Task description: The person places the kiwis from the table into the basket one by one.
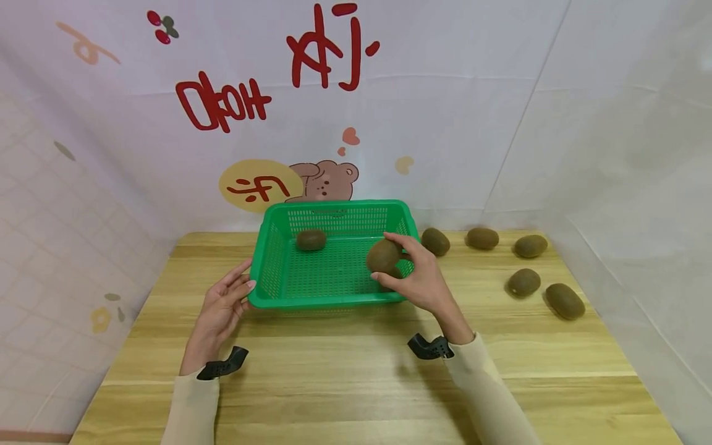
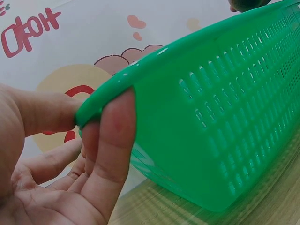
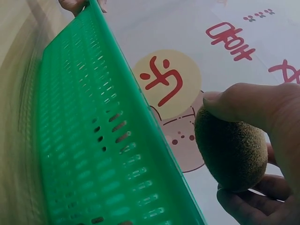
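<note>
A green plastic basket [image 1: 339,303] with slotted walls sits on the table, one kiwi [image 1: 311,240] lying in its back left part. My left hand [image 1: 221,306] grips the basket's front left corner, thumb on the rim [image 2: 140,68] and fingers against the outer wall. With thumb and fingers my right hand [image 1: 419,278] holds a brown, fuzzy kiwi [image 1: 384,255] over the basket's right part. In the right wrist view this held kiwi [image 3: 229,152] shows above the rim. Below it another kiwi [image 1: 392,281] is partly hidden by the hand and the held fruit.
Right of the basket, several more kiwis lie on the wooden table [image 1: 334,383], one kiwi [image 1: 436,241] close by the basket's right wall and another kiwi [image 1: 564,301] near the table's right edge. A white printed sheet [image 1: 445,123] rises behind the table.
</note>
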The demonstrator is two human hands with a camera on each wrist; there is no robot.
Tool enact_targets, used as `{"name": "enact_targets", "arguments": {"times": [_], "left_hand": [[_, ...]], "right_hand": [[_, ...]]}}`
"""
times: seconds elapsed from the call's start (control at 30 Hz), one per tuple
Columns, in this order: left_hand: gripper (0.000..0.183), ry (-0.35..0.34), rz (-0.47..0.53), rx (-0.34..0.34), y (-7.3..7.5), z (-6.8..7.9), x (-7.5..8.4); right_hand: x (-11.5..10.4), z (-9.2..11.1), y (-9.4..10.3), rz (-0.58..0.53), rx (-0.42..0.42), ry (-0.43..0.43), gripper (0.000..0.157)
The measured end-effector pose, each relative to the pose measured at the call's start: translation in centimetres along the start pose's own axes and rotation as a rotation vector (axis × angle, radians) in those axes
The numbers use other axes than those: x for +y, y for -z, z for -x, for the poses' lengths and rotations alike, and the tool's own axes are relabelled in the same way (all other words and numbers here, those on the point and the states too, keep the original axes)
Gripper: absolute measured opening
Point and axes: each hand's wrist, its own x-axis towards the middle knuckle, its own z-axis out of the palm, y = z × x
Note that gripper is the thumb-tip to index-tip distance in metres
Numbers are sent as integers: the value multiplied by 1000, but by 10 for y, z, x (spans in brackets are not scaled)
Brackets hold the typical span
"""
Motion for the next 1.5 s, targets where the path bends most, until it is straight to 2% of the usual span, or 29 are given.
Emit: {"name": "enact_targets", "arguments": {"times": [0.27,0.43,0.57,0.7,1.03,1.5], "left_hand": [[51,6,-23,9,0,-1,1],[59,-9,-25,2,0,0,-1],[57,-10,-38,14,0,0,-1],[51,-12,-35,13,-1,0,-2],[50,-19,-17,-4,0,0,-3],[50,-19,-20,-10,0,0,-1]], "right_hand": [[-2,2,0,2,-35,-20,73],[-6,3,5,12,-91,-55,74],[-9,3,10,54,-105,-53,78],[-9,4,16,109,-102,-40,81],[-1,4,34,173,-44,-22,89],[19,5,64,229,39,-99,101]]}}
